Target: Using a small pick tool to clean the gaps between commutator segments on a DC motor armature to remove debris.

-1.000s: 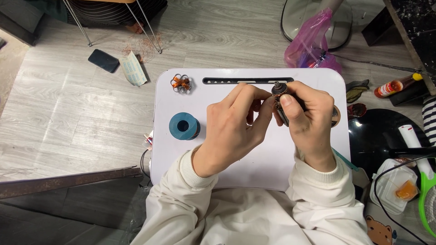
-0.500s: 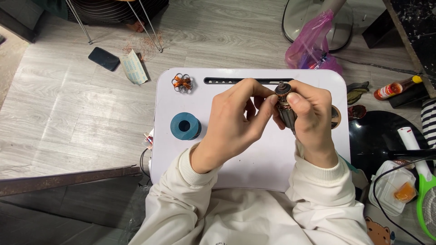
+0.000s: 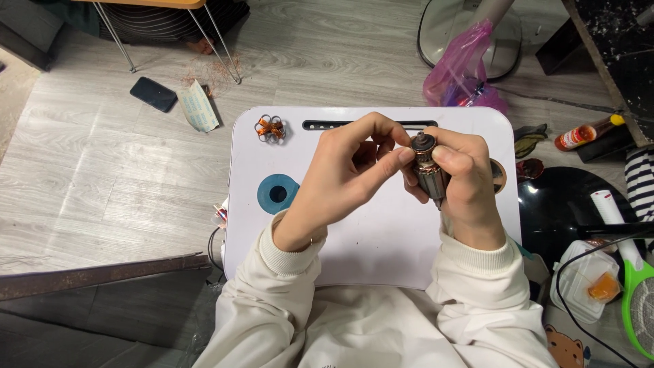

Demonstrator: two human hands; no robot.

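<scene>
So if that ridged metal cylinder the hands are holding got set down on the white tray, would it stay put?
Probably not on its side: the ridged metal cylinder looks round, so it may roll on the smooth white tray. It looks solid metal, likely heavy for its size. The right hand wraps it while the left hand pinches near its top, suggesting stiffness.

A white lap table (image 3: 381, 252) bears a teal tape roll (image 3: 277, 193) and copper wire bundle (image 3: 270, 127).

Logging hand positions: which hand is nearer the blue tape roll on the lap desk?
Left. The left hand hovers just right of the blue tape roll; the right hand is farther right, gripping the motor rotor.
</scene>
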